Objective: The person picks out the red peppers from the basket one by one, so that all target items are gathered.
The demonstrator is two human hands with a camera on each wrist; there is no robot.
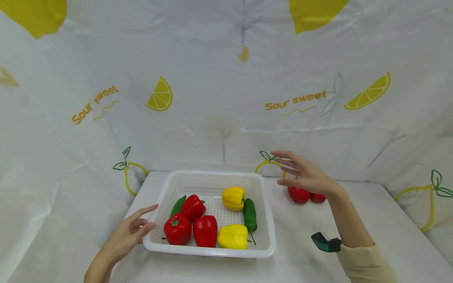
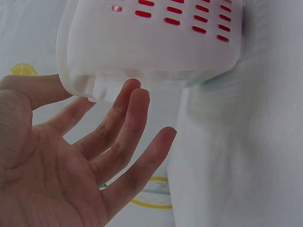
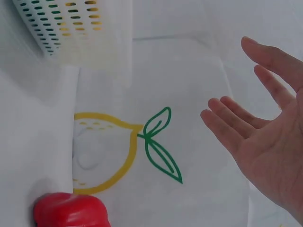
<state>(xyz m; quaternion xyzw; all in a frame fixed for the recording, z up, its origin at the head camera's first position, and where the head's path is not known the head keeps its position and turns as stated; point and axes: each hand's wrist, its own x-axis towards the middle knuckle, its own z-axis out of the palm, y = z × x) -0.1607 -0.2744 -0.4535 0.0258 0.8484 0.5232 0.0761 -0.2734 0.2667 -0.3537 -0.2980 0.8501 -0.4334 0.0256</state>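
Note:
My left hand [image 1: 129, 236] is at the left rim of a white plastic basket [image 1: 212, 252]; its thumb rests over the rim and its other fingers are loosely extended outside the wall. Inside lie three red bell peppers [image 1: 205, 231], two yellow bell peppers [image 1: 232, 236], a long green pepper [image 1: 249, 215] on the right, and another green pepper [image 1: 177, 206] partly hidden at left. My right hand [image 1: 306, 173] hovers with spread fingers right of the basket, holding nothing. Below it, a red bell pepper [image 3: 71, 210] and another red piece [image 1: 317, 197] lie on the table, partly covered in the head view.
The white-covered table [image 1: 371, 228] extends to the right of the basket. Behind it hangs a white cloth [image 1: 212, 129] printed with lemons and lettering. A dark strap [image 1: 325, 243] sits at my right wrist by the beige sleeve [image 1: 364, 263].

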